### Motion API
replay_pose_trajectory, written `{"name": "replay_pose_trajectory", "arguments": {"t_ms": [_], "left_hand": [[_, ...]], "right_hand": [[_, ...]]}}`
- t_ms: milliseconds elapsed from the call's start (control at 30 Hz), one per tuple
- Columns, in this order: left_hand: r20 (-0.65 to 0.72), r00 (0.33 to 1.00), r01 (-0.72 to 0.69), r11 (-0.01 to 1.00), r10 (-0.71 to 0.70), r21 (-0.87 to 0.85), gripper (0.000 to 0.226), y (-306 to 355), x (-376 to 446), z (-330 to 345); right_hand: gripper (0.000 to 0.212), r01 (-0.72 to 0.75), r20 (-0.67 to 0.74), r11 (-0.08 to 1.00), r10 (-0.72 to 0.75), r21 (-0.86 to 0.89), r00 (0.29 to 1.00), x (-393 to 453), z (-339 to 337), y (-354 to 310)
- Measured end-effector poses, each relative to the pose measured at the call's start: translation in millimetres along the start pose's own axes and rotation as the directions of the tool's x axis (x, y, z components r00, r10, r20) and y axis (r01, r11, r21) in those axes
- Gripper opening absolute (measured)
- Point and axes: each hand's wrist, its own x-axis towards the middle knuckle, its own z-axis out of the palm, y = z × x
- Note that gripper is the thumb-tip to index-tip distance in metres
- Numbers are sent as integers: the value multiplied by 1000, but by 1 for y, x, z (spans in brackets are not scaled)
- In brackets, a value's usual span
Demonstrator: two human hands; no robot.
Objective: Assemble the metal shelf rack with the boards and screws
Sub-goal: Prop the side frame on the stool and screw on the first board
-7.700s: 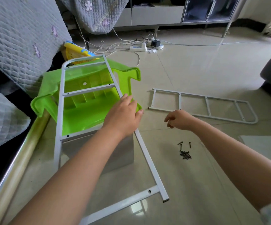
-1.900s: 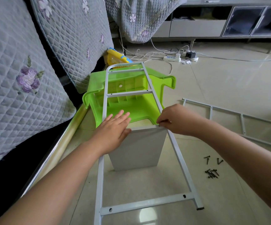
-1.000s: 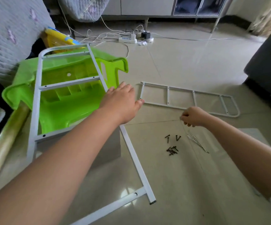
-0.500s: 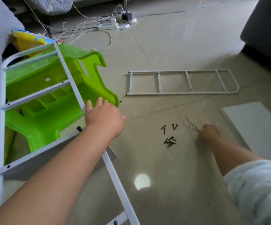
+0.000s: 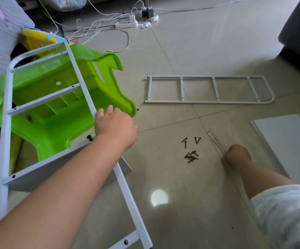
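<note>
Left grip: the left hand [image 5: 115, 126] reaches forward on a nearly straight arm, palm down, fingers together and only lightly bent, resting on the right rail of the white side frame [image 5: 81, 81]. It presses rather than clasps; no finger is seen curling under the rail. That frame leans tilted over an upturned green plastic stool [image 5: 59, 112], with a grey-white board [image 5: 43, 175] hanging beneath its lower crossbar and a dark screw head [image 5: 90, 137] sticking up from the bar just left of the wrist.

Right grip: the right hand [image 5: 237, 155] is down at the tiled floor [image 5: 208, 42], knuckles toward the camera, fingers curled under at the near end of a thin clear-handled screwdriver [image 5: 215, 141] lying there. The fingertips are hidden, so whether they have closed on the tool cannot be told. A pale rolled sleeve [image 5: 287, 212] covers the upper forearm.

Loose black screws [image 5: 190, 150] lie in a small scatter on the floor between the two hands. A second side frame [image 5: 208, 89] lies flat farther out, and another white board [image 5: 289, 142] lies flat just right of the right hand.
</note>
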Motion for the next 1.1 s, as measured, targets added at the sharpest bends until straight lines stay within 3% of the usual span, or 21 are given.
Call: {"name": "replay_pose_trajectory", "arguments": {"t_ms": [167,333,533,667,733,867,967,1033,1100], "left_hand": [[-26,1000,-13,999,12,-40,50,-1,-1,-1],[-94,994,-57,992,46,-115,48,-4,-4,3],[-248,966,-133,968,79,-213,47,-13,-18,5],[-317,948,-134,953,43,-271,45,-29,-29,7],[-344,939,-139,942,27,-304,46,-39,-36,10],[-396,918,-147,934,6,-326,49,-63,-51,22],[-371,928,-110,948,-10,-300,50,-82,-61,36],[-341,940,-112,943,-2,-315,52,-94,-66,44],[-310,950,-161,912,40,-378,65,-102,-73,49]], "right_hand": [[21,116,-179,962,-72,246,981,-7,-20,-23],[13,295,-399,820,-90,491,913,-31,-59,-75],[16,439,-366,570,-244,695,898,-67,-81,-129],[26,438,-306,336,-378,834,874,-106,-87,-166],[26,414,-268,284,-435,865,859,-124,-86,-182],[10,569,-210,466,-618,678,757,-154,-72,-206],[14,715,-99,638,-723,286,684,-176,-66,-217],[28,712,-68,677,-714,186,697,-188,-67,-226],[37,692,-95,683,-692,232,715,-197,-71,-235]]}}
